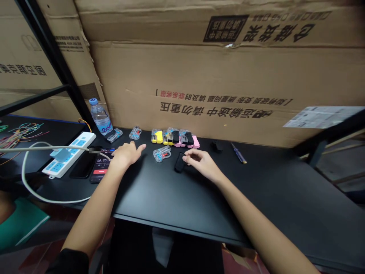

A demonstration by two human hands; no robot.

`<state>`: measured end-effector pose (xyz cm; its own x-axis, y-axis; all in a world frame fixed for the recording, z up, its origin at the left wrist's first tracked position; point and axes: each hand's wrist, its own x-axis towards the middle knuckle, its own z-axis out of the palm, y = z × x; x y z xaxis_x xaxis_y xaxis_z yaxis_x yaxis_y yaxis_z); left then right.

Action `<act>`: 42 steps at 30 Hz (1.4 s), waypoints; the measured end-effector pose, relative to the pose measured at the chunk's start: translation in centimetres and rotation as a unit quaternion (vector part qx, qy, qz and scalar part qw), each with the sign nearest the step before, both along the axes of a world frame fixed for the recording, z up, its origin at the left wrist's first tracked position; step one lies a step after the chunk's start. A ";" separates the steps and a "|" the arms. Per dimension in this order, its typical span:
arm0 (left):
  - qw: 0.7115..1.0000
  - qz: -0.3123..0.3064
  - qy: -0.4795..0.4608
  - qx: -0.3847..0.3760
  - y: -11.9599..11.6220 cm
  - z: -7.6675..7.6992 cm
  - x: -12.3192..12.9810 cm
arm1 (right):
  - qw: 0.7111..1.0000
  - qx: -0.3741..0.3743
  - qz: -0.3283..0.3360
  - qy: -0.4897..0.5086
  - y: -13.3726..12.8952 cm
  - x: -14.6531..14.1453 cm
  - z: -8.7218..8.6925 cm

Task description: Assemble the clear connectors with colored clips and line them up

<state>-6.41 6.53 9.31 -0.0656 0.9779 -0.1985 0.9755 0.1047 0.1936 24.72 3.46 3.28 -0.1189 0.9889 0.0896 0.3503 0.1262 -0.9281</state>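
My right hand (203, 163) pinches a small black plastic piece (179, 163) between thumb and fingertips, just above or on the dark table. Over by the phone, my left hand (125, 155) is open, its thumb stretched out to the right and its other fingers partly hidden. Between my hands lies a clear toy pistol piece (162, 153) with blue and red parts inside. Similar clear pieces lie behind the left hand, one by the bottle (115, 135) and another to its right (135, 133). A row of toy pistol pieces with yellow (158, 136), black (186, 138) and pink (195, 142) parts sits farther back.
At the left stand a water bottle (100, 117), a white power strip (70, 154), a lit phone (101, 167) and a dark phone (82, 165), with a white cable across them. On the right are a black bit (216, 146) and a screwdriver (238, 153). Cardboard (199, 72) walls the back.
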 end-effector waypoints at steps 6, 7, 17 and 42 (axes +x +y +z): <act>0.974 -0.169 0.019 0.151 -0.3 -0.9 1.7 | 0.981 -0.052 -0.016 0.187 0.0 0.0 0.0; 0.964 -0.208 0.002 0.164 -0.3 -1.2 1.9 | 0.974 -0.066 -0.017 0.217 0.0 -0.1 0.0; 0.879 -0.434 -0.153 0.127 0.4 -4.6 2.7 | 0.953 -0.137 -0.017 0.271 -0.7 -0.9 0.7; 0.872 -0.313 -0.366 0.090 -0.7 -5.6 6.0 | 0.935 -0.227 0.035 0.270 -1.0 -1.0 1.3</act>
